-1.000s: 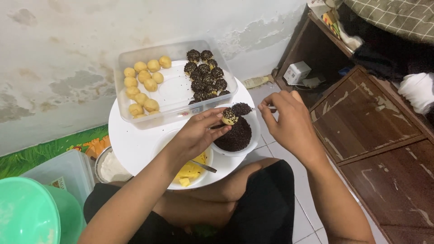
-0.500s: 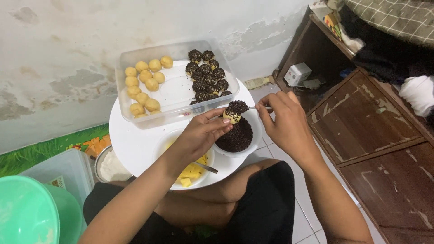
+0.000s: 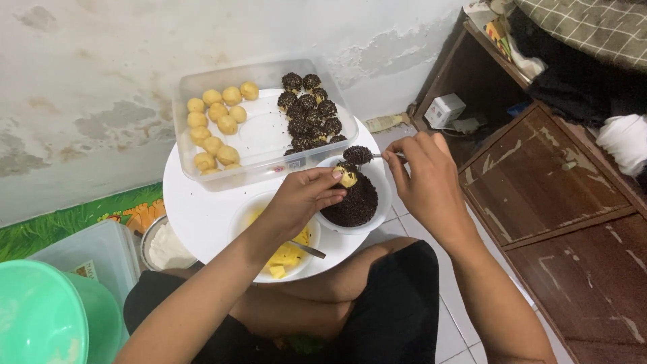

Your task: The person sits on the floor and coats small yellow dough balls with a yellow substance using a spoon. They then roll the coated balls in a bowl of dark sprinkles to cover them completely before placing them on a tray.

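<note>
While the left hand [image 3: 303, 197] pinches a small yellow dough ball [image 3: 348, 178] over the white bowl of dark chocolate sprinkles [image 3: 357, 201], coating is under way.
Right hand [image 3: 423, 176] grips a heaped metal spoon [image 3: 367, 156] — next, seemingly, a careful tip over the ball — hands close, not touching.

green tub [image 3: 40, 317]: cut by frame edge | spoon handle [image 3: 394, 156]: hidden in right hand [image 3: 428, 185]

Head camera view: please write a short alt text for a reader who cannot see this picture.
A person's left hand holds a small yellow dough ball over a white bowl of dark chocolate sprinkles, while the right hand lifts a metal spoon heaped with sprinkles. Behind, a clear plastic tray holds plain and coated balls.
</note>
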